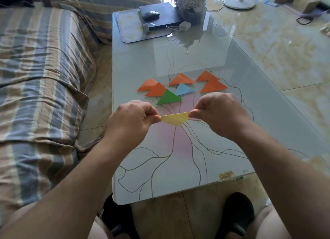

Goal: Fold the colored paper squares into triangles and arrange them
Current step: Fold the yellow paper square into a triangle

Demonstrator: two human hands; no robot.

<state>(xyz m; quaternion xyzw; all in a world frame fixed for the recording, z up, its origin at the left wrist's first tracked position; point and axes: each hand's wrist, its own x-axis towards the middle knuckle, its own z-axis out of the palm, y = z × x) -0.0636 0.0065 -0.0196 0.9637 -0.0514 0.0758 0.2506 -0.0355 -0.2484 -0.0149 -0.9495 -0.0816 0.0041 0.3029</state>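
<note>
Nearest, yellow paper (175, 119) folded into a triangle, raised above the table (196, 167), pinched at one end by left hand (131, 116) and at the other by right hand (218, 112), likely to tighten the crease. Beyond, finished pieces laid flat and apart, kept visible: green triangle (167, 98), blue triangle (184, 89), orange triangles (212, 86) behind. Farthest, mouse (150, 15).

Folded yellow paper (175, 119) held above table; seven colored triangles (168, 97) lie beyond.
</note>
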